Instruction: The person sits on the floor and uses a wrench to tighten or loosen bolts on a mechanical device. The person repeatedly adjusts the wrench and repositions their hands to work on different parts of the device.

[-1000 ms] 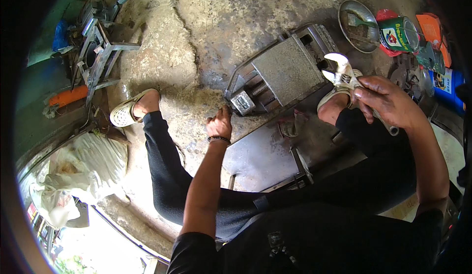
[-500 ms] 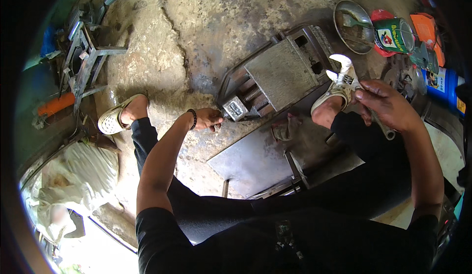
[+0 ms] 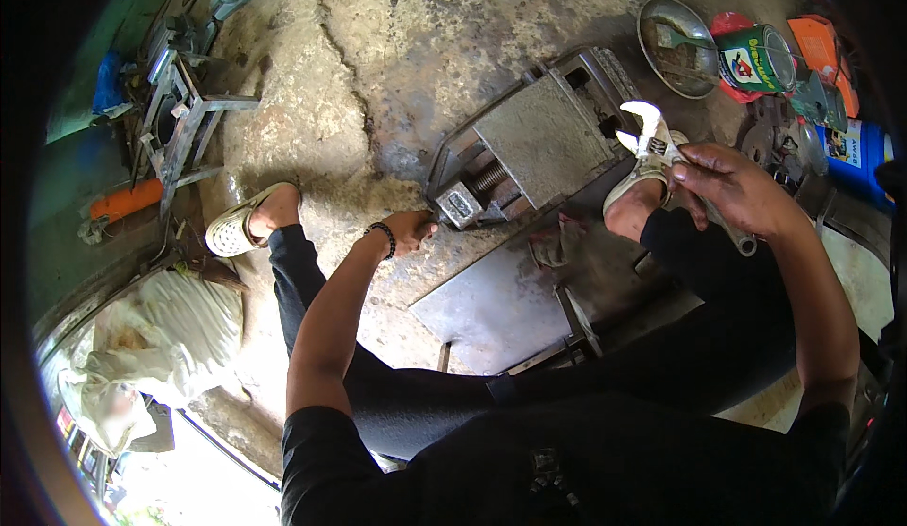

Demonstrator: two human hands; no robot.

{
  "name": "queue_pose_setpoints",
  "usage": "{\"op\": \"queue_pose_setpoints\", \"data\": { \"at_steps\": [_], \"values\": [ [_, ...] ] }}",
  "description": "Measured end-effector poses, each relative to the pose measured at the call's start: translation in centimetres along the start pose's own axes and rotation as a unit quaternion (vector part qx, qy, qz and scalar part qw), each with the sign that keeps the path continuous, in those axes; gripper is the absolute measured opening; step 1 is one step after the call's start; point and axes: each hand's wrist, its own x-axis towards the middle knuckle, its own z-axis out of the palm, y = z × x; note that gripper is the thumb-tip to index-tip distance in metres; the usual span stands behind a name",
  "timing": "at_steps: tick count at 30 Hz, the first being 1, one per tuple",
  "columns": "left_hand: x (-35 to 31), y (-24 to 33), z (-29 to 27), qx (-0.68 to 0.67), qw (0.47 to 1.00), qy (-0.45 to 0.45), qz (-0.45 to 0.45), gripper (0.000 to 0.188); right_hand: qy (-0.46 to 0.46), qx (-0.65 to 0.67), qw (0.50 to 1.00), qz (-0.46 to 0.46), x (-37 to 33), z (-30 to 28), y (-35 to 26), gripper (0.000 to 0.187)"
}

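A heavy grey machine vise (image 3: 543, 139) lies at a slant on the floor in front of me, its threaded screw (image 3: 489, 178) showing between the jaw block and the end block. My left hand (image 3: 412, 231), with a dark beaded bracelet on its wrist, is closed at the near-left end of that screw; the fingers cover what they grip. To the right, my right hand (image 3: 732, 186) is wrapped round the handle of an adjustable wrench (image 3: 652, 137). The wrench is raised above my right foot, its bright jaw pointing away from me and touching nothing visible.
A metal sheet (image 3: 491, 313) lies between my legs, with a glove-like cloth (image 3: 557, 243) on it. At far right are a metal bowl (image 3: 694, 77) with a brush, a green can (image 3: 756, 59), an orange case (image 3: 822, 54) and a blue container (image 3: 862, 162). A metal stand (image 3: 194, 115) is at left.
My left hand's fingers have turned and curled in further at the screw's end. The right hand keeps the wrench almost in place. The whole view has shifted slightly.
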Motion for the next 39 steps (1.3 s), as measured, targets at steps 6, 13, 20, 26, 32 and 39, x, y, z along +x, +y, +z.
{"op": "queue_pose_setpoints", "data": {
  "at_steps": [6, 13, 20, 26, 32, 39],
  "values": [
    [-0.5, -0.2, -2.1, -0.131, 0.982, -0.116, -0.071, 0.076, -0.015, -0.007, 1.000, -0.007, 0.5, 0.1, 0.2, 0.027],
    [0.4, -0.2, -3.0, -0.241, 0.929, -0.274, -0.068, 0.077, -0.006, 0.006, 0.999, 0.050, 2.0, 0.4, 0.0, 0.026],
    [0.1, -1.1, -1.0, -0.055, 0.990, -0.106, 0.080, 0.064, 0.000, 0.027, 0.995, 0.095, 3.4, 0.7, 1.2, 0.023],
    [-1.8, 0.1, 1.8, 0.087, 0.982, 0.137, 0.098, 0.050, -0.041, -0.089, 0.994, 0.052, 3.4, 1.6, 2.7, 0.021],
    [-2.2, 0.5, 7.7, 0.249, 0.876, 0.412, -0.007, 0.033, -0.124, -0.147, 0.980, 0.051, 2.4, 5.1, 3.7, 0.027],
    [-1.8, -0.9, 8.0, 0.214, 0.885, 0.414, 0.016, 0.039, -0.141, -0.394, 0.908, -0.008, 4.3, 10.9, 1.7, 0.028]
  ]
}}
